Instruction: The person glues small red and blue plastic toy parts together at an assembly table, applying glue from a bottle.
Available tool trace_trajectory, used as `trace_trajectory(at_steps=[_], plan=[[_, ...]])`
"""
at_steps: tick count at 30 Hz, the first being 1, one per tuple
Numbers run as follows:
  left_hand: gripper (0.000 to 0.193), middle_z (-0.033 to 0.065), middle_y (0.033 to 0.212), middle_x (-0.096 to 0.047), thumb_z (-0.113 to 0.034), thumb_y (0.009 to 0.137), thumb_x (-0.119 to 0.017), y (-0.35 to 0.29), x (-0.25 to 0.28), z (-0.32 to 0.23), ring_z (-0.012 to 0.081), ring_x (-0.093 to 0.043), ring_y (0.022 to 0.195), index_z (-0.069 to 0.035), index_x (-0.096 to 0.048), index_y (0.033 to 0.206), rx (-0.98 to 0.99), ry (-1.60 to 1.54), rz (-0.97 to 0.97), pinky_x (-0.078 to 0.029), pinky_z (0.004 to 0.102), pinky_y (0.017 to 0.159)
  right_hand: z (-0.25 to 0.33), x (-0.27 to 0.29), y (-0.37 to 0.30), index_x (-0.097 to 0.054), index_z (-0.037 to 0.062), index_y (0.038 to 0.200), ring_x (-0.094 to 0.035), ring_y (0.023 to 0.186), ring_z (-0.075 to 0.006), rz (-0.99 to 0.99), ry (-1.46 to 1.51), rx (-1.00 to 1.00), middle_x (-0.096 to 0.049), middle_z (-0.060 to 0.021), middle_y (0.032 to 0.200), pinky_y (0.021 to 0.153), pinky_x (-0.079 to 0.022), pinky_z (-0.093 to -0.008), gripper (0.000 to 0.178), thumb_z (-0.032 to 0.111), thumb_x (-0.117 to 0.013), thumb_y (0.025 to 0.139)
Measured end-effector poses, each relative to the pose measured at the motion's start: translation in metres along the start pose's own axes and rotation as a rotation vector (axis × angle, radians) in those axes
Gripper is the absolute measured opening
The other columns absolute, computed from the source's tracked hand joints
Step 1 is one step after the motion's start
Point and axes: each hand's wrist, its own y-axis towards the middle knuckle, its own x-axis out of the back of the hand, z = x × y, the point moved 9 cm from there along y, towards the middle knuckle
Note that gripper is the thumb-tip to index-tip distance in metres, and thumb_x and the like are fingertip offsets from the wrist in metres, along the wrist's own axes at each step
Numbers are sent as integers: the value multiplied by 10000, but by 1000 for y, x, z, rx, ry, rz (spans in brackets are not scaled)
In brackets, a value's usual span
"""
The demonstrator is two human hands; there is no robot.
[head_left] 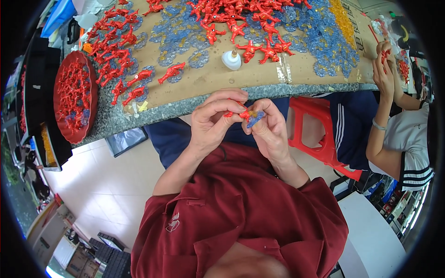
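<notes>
Just in front of the table edge, my left hand [214,118] pinches a small red figurine [244,114] between thumb and fingers, covering much of it. My right hand [270,129] grips a translucent blue base piece [254,121] with a bit of yellow on it. The two parts meet between my fingertips; whether they are joined I cannot tell. Beyond my hands, a small white squeeze bottle [231,60] with a narrow tip stands on the cardboard sheet [199,83]. Many red figurines [232,28] and translucent blue pieces [340,58] lie spread across that sheet.
At the left edge a red tray [60,99] holds more red figurines. Yellow translucent pieces [342,21] are heaped at the far right. A red plastic stool [307,104] stands under the table. Beside it sits a co-worker, whose hands [384,69] hold a red piece.
</notes>
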Motion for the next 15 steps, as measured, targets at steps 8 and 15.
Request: trace_trajectory(at_steps=[8, 15], plan=[[106, 132, 1016, -570, -35, 745, -642, 1, 2, 10, 307, -522, 1039, -26, -603, 844, 3, -173, 84, -463, 389, 834, 50, -25, -4, -543, -22, 934, -531, 838, -205, 48, -730, 456, -553, -122, 906, 749, -424, -292, 251, 6, -669, 719], [52, 126, 980, -590, -19, 746, -624, 2, -4, 11, 318, -547, 1009, -34, -621, 796, 13, -112, 130, -476, 387, 801, 60, -29, -11, -598, -3, 840, -587, 723, -231, 16, -905, 611, -615, -92, 791, 640, -460, -299, 251, 21, -728, 626]])
